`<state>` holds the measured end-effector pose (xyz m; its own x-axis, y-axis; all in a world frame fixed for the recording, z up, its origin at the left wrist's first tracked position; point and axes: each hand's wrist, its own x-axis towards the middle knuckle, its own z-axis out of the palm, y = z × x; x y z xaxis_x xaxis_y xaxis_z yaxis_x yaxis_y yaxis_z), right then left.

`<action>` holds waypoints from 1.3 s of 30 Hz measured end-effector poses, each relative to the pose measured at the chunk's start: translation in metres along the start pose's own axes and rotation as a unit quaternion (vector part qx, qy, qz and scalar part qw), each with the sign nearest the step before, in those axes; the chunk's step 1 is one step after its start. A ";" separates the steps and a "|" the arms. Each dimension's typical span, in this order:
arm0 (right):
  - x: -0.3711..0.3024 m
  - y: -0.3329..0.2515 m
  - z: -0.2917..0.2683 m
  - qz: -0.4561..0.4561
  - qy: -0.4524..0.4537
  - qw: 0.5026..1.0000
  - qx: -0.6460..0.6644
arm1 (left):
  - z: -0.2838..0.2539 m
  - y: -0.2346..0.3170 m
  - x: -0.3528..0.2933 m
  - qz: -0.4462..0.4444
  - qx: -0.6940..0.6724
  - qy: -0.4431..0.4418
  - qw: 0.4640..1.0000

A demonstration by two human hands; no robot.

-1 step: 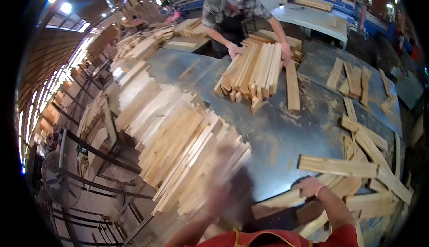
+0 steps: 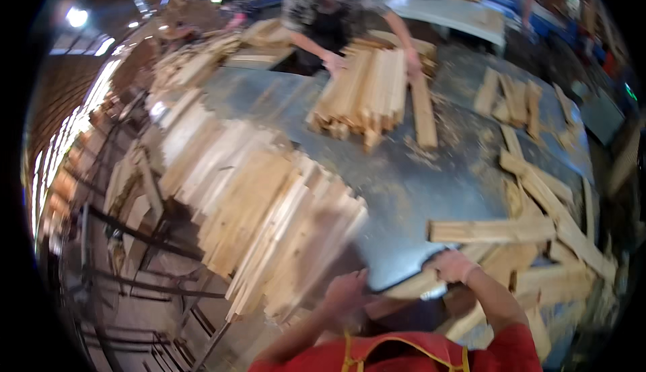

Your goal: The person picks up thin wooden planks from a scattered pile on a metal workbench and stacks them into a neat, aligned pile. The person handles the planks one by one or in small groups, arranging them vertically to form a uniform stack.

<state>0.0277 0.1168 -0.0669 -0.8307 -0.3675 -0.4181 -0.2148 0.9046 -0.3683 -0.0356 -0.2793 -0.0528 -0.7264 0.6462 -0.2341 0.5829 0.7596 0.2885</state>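
Observation:
My right hand [image 2: 452, 266] is closed at the right end of a short wooden board [image 2: 409, 284] near the table's front edge. A small dark thing, too unclear to name, shows at its fingers. Close to the board's left end is my left hand [image 2: 346, 290], smeared by motion; whether it touches the board I cannot tell. Beside that hand, a wide row of pale wooden slats [image 2: 252, 214] lies side by side, slanting away to the far left. Just beyond my right hand, a loose board [image 2: 491, 230] rests across other boards.
Across the metal table [image 2: 431, 187], a co-worker [image 2: 330, 18] has both hands at a bundle of slats [image 2: 363, 92]. Loose boards [image 2: 562, 210] pile up at the right. Metal racks [image 2: 148, 284] stand at the left. Sawdust is scattered over the table.
My left hand has come off the slat row, moving right toward the board's left end. My right hand stays at the board. The whole view has shifted slightly.

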 end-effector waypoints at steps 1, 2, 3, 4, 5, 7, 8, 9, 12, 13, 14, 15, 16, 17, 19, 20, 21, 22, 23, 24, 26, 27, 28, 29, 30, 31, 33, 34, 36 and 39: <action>0.005 -0.029 0.003 -0.020 0.038 0.999 -0.030 | 0.003 0.016 0.013 0.096 -0.131 -0.012 0.987; 0.011 -0.059 0.005 -0.055 0.087 0.994 -0.035 | 0.002 0.026 0.017 0.114 -0.156 -0.065 0.979; 0.015 -0.085 0.005 -0.064 0.097 0.992 -0.040 | 0.003 0.036 0.019 0.160 -0.185 -0.102 0.964; 0.021 -0.106 0.001 -0.058 0.058 0.997 -0.009 | 0.002 0.042 0.018 0.181 -0.193 -0.149 0.953; 0.023 -0.115 -0.008 -0.091 0.127 0.988 0.000 | -0.001 0.043 0.014 0.160 -0.196 -0.142 0.957; 0.025 -0.111 -0.026 -0.134 0.354 0.912 0.156 | -0.008 0.032 -0.003 0.005 -0.176 -0.189 0.966; 0.022 -0.091 -0.037 -0.055 0.327 0.934 0.136 | -0.011 0.024 -0.011 -0.063 -0.170 -0.184 0.966; 0.016 -0.066 -0.047 0.001 0.331 0.937 0.113 | -0.013 0.013 -0.020 -0.082 -0.158 -0.190 0.966; -0.006 0.020 -0.057 0.139 0.278 0.951 -0.006 | -0.006 -0.015 -0.044 -0.062 -0.105 -0.068 0.990; -0.007 0.045 -0.057 0.165 0.271 0.947 -0.055 | 0.000 -0.022 -0.051 -0.025 -0.055 0.005 0.998; -0.010 0.064 -0.056 0.189 0.195 0.962 -0.008 | 0.005 -0.030 -0.054 -0.047 0.014 -0.014 0.999; -0.009 0.082 -0.059 0.221 0.091 0.971 0.018 | 0.009 -0.037 -0.057 -0.114 0.018 -0.021 0.993; -0.005 0.087 -0.058 0.209 0.104 0.972 0.022 | 0.011 -0.042 -0.057 -0.126 0.088 0.072 0.985; -0.005 0.087 -0.058 0.211 0.073 0.974 0.038 | 0.011 -0.047 -0.055 -0.120 0.155 0.138 0.971; 0.001 0.066 -0.062 0.148 0.071 0.969 0.186 | 0.005 -0.047 -0.045 -0.210 0.103 0.222 0.947; 0.000 0.053 -0.066 0.139 -0.013 0.921 0.364 | 0.000 -0.041 -0.036 -0.197 0.132 0.221 0.946; -0.002 0.031 -0.064 0.097 -0.040 0.908 0.406 | -0.005 -0.031 -0.026 -0.191 0.155 0.218 0.944; -0.007 0.019 -0.069 0.016 -0.061 0.927 0.369 | -0.014 -0.020 -0.014 -0.177 0.180 0.214 0.943; -0.011 0.014 -0.075 -0.072 -0.025 0.959 0.273 | -0.016 0.002 0.001 -0.172 0.141 0.216 0.951; -0.020 0.014 -0.080 -0.149 0.000 0.986 0.078 | -0.017 0.024 0.020 -0.160 0.076 0.208 0.962; -0.034 0.049 -0.094 -0.086 0.164 0.967 0.176 | -0.015 0.065 0.057 -0.150 -0.015 0.171 0.974; -0.049 0.092 -0.111 0.072 0.123 0.943 0.301 | -0.011 0.085 0.072 -0.126 -0.029 0.204 0.970; -0.059 0.126 -0.116 0.150 0.247 0.942 0.173 | -0.006 0.101 0.091 -0.147 -0.016 0.165 0.975; -0.075 0.162 -0.118 0.215 0.282 0.934 0.044 | 0.000 0.116 0.107 -0.151 0.008 0.164 0.975; -0.090 0.194 -0.118 0.227 0.377 0.890 -0.119 | 0.004 0.125 0.118 -0.160 0.040 0.159 0.973; -0.109 0.214 -0.108 0.266 0.326 0.897 -0.137 | 0.006 0.132 0.126 -0.186 0.031 0.124 0.974; -0.128 0.236 -0.097 0.312 0.240 0.912 -0.115 | 0.009 0.140 0.135 -0.244 0.012 0.025 0.969; -0.134 0.234 -0.092 0.332 0.170 0.926 -0.059 | 0.010 0.144 0.135 -0.257 0.018 0.023 0.966; -0.133 0.209 -0.086 0.332 0.082 0.939 0.024 | 0.014 0.153 0.132 -0.284 0.003 0.016 0.959; -0.114 0.151 -0.090 0.298 0.064 0.943 0.131 | 0.026 0.172 0.124 -0.141 0.126 0.060 0.980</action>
<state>0.0433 0.3147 0.0001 -0.8229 0.2332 -0.5181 0.4301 0.8515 -0.2999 -0.0161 -0.0669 -0.0566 -0.9005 0.4055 -0.1572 0.4128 0.9107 -0.0151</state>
